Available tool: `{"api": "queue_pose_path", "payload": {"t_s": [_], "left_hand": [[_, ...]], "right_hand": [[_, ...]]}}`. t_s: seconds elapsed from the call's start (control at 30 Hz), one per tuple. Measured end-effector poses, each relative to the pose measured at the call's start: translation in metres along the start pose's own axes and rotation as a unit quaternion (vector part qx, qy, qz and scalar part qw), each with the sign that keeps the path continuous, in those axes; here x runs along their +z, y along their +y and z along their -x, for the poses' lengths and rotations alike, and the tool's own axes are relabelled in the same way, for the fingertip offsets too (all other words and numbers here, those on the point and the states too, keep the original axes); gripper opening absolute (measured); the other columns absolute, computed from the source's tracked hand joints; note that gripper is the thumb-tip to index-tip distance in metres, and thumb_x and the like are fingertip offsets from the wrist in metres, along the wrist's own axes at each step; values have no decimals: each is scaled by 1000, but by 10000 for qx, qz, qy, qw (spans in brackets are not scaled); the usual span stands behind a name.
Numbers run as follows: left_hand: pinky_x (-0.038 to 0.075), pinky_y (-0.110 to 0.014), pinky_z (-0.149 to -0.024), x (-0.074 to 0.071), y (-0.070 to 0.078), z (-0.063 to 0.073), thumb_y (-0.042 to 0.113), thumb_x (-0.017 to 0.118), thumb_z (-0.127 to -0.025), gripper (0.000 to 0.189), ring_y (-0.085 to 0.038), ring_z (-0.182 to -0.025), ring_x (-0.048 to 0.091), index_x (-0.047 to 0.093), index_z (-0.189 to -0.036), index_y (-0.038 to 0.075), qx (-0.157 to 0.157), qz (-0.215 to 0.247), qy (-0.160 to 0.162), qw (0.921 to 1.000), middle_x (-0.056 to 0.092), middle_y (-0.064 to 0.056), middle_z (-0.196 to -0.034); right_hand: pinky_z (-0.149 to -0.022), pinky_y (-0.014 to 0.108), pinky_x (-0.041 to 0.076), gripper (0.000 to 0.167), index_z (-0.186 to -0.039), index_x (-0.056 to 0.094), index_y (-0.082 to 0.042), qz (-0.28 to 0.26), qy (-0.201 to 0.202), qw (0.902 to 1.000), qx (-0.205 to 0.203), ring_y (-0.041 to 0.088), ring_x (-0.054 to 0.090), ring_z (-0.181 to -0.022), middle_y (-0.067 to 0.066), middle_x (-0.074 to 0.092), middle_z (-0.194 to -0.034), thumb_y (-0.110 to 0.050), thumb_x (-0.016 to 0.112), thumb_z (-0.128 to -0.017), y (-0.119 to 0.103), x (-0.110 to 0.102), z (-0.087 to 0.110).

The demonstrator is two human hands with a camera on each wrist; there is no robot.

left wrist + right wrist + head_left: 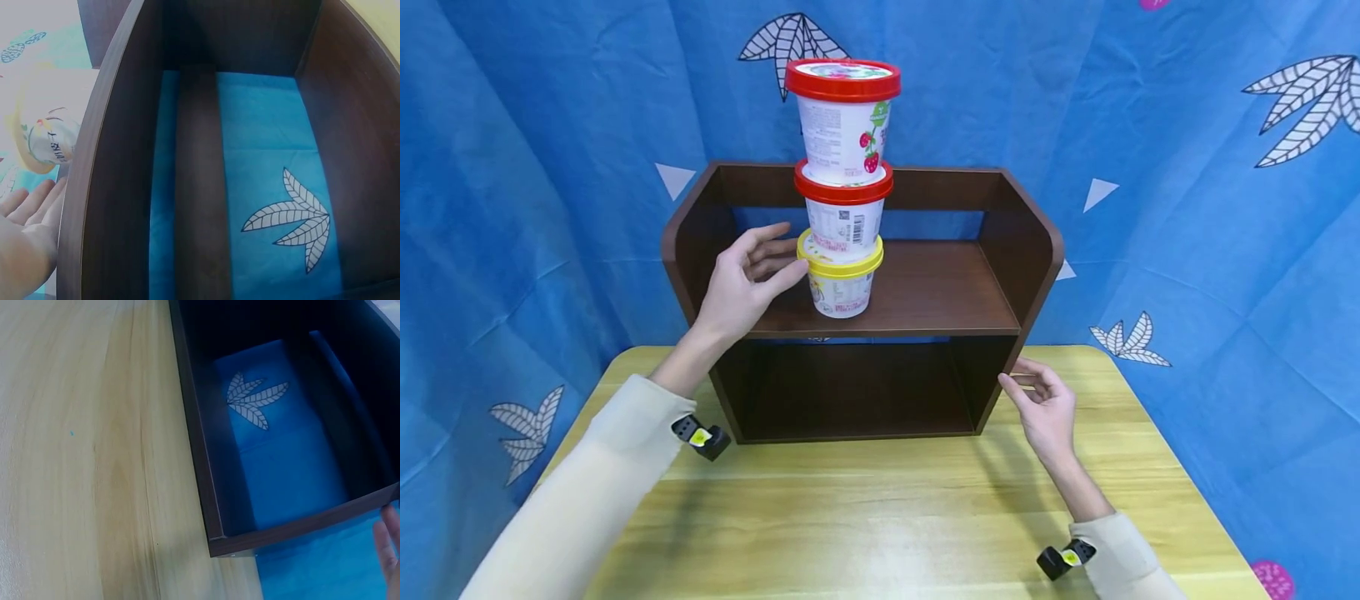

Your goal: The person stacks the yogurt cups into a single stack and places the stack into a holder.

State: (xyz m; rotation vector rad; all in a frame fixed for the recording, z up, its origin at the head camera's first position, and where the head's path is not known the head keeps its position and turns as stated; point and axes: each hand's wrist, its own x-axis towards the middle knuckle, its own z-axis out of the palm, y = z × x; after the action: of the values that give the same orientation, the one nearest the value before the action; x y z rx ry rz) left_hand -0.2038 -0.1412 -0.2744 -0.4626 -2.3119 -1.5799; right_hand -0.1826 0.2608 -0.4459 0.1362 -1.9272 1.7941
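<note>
Three lidded ice-cream tubs stand stacked upright on the upper board of a dark brown two-tier shelf [947,279]. The top tub [850,133] and middle tub [848,218] have red lids; the bottom tub [841,292] has a yellow lid. Beside the bottom one, on its left, is my left hand [741,279], fingers extended and thumb tip right at the yellow rim. The left wrist view shows its open palm [28,244] below that tub [53,137]. My right hand [1045,408] touches the shelf's right side panel, fingers loosely bent along its outer side.
The shelf stands at the back of a light wooden table [865,517]. Behind hangs a blue cloth [1187,250] with leaf prints, visible through the shelf's open back. Side panels rise on both sides of the upper board. A black camera [702,435] is strapped to each wrist.
</note>
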Motion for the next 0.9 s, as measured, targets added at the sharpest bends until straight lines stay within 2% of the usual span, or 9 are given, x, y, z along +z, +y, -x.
{"api": "queue_pose_path", "payload": {"t_s": [0.1, 0.33, 0.47, 0.5, 0.6, 0.7, 0.83, 0.9], "left_hand": [[56, -13, -101, -4, 1, 6, 18, 70, -101, 56, -28, -131, 68, 49, -152, 4, 67, 66, 91, 9999, 65, -15, -148], [56, -11, -98, -10, 3, 23, 8, 69, -100, 49, 3, -114, 71, 54, -146, -1, 501, 239, 360, 9978, 68, -22, -141], [58, -13, -97, -10, 5, 35, 3, 70, -98, 47, 4, -111, 73, 57, -142, -4, 791, 254, 371, 9959, 70, -25, -136], [59, -14, -95, -10, 6, 38, 2, 71, -97, 46, 3, -109, 73, 58, -141, -4, 854, 239, 388, 9953, 72, -22, -133], [60, -14, -91, -11, 8, 50, -2, 72, -94, 44, 2, -105, 75, 62, -137, -4, 1027, 158, 450, 9936, 78, -2, -124], [61, -14, -88, -13, 11, 62, -6, 72, -91, 42, 1, -102, 76, 65, -132, -4, 1202, 71, 503, 9914, 77, 16, -117], [61, -14, -89, -16, 11, 78, -9, 72, -90, 40, -1, -101, 77, 68, -129, -4, 1390, -93, 427, 9893, 77, 19, -116], [61, -13, -89, -17, 10, 86, -8, 73, -90, 38, -1, -101, 77, 69, -127, -2, 1438, -239, 386, 9886, 77, 18, -116]], "right_hand": [[-66, 10, 57, 25, -114, 71, 13, -8, 36, 10000, -50, -1, 72, -80, -16, 76, -91, 9, 76, -90, -2, -1, -1], [-66, 10, 58, 22, -111, 71, 14, -309, 79, 9994, -135, 1, 73, -77, -13, 77, -89, 12, 74, -89, -9, -1, -5], [-68, 12, 60, 22, -111, 69, 17, -537, 76, 9984, -138, 4, 75, -76, -10, 78, -88, 13, 73, -89, -15, -3, -5], [-70, 12, 61, 23, -111, 68, 18, -599, 57, 9981, -139, 4, 75, -77, -10, 79, -89, 14, 73, -89, -17, -3, -5], [-73, 13, 62, 22, -112, 68, 19, -667, 6, 9976, -179, 4, 76, -78, -9, 79, -91, 14, 72, -90, -24, -6, -4], [-75, 14, 63, 21, -111, 69, 18, -741, -58, 9969, -268, 4, 76, -78, -5, 81, -94, 15, 70, -90, -33, -11, -4], [-76, 14, 63, 23, -113, 67, 21, -733, -267, 9956, -519, 4, 76, -80, -2, 81, -97, 16, 70, -90, -45, -16, -5], [-76, 12, 61, 24, -113, 68, 20, -383, -439, 9953, -774, 1, 75, -82, -8, 81, -98, 16, 70, -90, -52, -18, -4]]}}
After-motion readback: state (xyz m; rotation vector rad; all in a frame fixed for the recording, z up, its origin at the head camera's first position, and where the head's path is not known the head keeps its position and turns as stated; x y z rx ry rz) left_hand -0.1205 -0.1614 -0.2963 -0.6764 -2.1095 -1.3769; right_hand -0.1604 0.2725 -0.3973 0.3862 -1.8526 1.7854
